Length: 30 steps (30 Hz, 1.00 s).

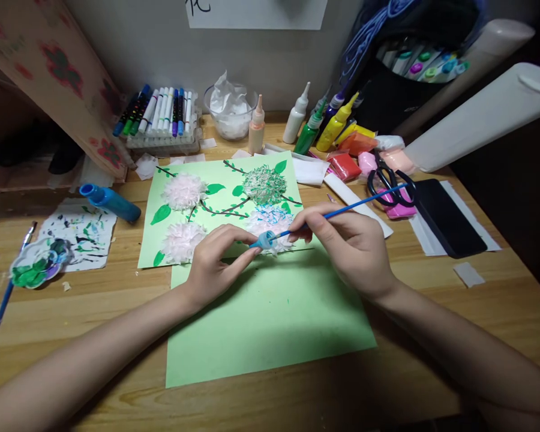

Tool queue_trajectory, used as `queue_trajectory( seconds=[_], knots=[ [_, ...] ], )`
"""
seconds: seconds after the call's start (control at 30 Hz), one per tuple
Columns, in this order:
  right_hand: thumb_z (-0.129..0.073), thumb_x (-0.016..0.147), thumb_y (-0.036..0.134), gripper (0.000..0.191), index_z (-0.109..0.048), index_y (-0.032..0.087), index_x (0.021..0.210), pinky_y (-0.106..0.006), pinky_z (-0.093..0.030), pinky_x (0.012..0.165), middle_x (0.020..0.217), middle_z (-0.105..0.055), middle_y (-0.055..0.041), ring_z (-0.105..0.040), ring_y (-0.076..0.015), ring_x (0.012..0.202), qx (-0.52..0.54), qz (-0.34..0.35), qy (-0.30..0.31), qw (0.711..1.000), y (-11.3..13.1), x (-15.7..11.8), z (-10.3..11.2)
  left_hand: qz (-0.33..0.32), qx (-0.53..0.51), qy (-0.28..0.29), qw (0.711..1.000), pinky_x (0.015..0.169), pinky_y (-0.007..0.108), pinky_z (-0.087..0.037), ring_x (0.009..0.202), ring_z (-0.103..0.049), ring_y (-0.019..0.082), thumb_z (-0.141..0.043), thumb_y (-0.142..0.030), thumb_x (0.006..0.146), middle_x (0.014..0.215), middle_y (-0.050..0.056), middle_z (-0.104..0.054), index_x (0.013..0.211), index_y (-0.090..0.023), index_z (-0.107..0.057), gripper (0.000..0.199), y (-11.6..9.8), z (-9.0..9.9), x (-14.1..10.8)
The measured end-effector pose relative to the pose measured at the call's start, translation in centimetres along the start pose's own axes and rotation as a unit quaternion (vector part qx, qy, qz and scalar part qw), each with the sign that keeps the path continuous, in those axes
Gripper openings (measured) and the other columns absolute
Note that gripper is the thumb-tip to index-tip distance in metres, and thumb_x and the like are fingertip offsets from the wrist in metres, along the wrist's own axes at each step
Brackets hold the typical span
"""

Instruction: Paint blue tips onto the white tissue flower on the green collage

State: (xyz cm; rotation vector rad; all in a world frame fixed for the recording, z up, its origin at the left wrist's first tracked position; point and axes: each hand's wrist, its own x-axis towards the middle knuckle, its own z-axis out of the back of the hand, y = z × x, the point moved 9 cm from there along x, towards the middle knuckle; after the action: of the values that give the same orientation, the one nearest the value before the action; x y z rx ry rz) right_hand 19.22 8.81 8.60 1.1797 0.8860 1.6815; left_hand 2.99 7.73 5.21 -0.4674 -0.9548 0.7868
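Left hand (220, 258): closed on the cap (266, 240), which is pinched between thumb and fingers over the near right part of the card (216, 171).
Right hand (351, 246): clamped on the brush (351, 207), which is gripped like a pen, its handle slanted toward the far right corner of the desk (117, 360).
Gap: the two hands are set apart, and it is bridged only by the cap and the brush.
Brush tip: placed at the mouth of the cap; how deep it is dipped cannot be told.
Card: laid at the middle of the desk, four ruffled flowers being carried on it among stems and leaves.
Flowers: the near right flower (270, 217) is flecked with blue and partly covered by the cap; the far right flower (264, 185) is flecked with green; the two on the left are pale pink.
Sheet (270, 324): plain green, laid between the card and the desk's near edge, overlapped by the card.
Toward the left edge: a blue bottle (117, 204) is seen uncapped, beside a stained paper (94, 246), a smeared palette (31, 273) and a spare brush (3, 306).
Along the far edge: markers (162, 111), a bowl (229, 129) of tissue and coloured tubes (309, 137) are lined up.
Toward the right edge: scissors (384, 180) and a phone (450, 216) are laid.
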Motion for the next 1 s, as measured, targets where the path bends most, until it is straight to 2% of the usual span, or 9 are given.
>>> queue_trajectory(
  seconds=[0.2,0.5,0.77,1.0],
  knots=[
    [-0.059,0.09,0.034,0.022,-0.072,0.021,0.079,-0.02,-0.053,0.061,0.071,-0.07,0.0005,-0.065,-0.0091,0.063,0.137,-0.12,-0.039,0.983,-3.6,0.2,0.2,-0.012,-0.014,-0.046,0.999,0.07,0.026,-0.051,0.077,-0.064,0.013,-0.07,-0.011,0.081,0.083,0.004,-0.071,0.094,-0.017,-0.065,0.014,-0.3,0.8,-0.3],
    [-0.069,0.08,0.04,0.02,-0.073,0.02,0.077,-0.017,-0.05,0.059,0.066,-0.068,-0.0003,-0.061,-0.0081,0.062,0.287,-0.258,-0.051,0.921,-6.5,-1.2,-1.9,-0.042,-0.048,-0.115,0.991,0.066,0.026,-0.051,0.074,-0.063,0.013,-0.073,-0.007,0.077,0.08,0.003,-0.068,0.092,-0.016,-0.065,0.019,-0.8,2.2,-0.7],
    [-0.074,0.075,0.043,0.023,-0.073,0.02,0.075,-0.016,-0.05,0.058,0.066,-0.067,0.0,-0.057,-0.0063,0.057,0.291,-0.297,-0.067,0.907,-6.5,-2.1,-2.4,-0.037,-0.057,-0.127,0.99,0.065,0.025,-0.051,0.072,-0.063,0.012,-0.073,-0.01,0.078,0.077,0.003,-0.068,0.089,-0.015,-0.066,0.014,-0.7,2.4,-0.7],
    [-0.074,0.073,0.044,0.024,-0.072,0.02,0.074,-0.016,-0.052,0.057,0.067,-0.067,-0.0006,-0.061,-0.0082,0.061,0.275,-0.311,-0.074,0.907,-6.7,-2.2,-2.4,-0.03,-0.051,-0.131,0.99,0.063,0.026,-0.052,0.069,-0.063,0.012,-0.073,-0.015,0.08,0.074,0.003,-0.068,0.086,-0.016,-0.066,0.009,-0.6,2.5,-0.7]
  ],
)
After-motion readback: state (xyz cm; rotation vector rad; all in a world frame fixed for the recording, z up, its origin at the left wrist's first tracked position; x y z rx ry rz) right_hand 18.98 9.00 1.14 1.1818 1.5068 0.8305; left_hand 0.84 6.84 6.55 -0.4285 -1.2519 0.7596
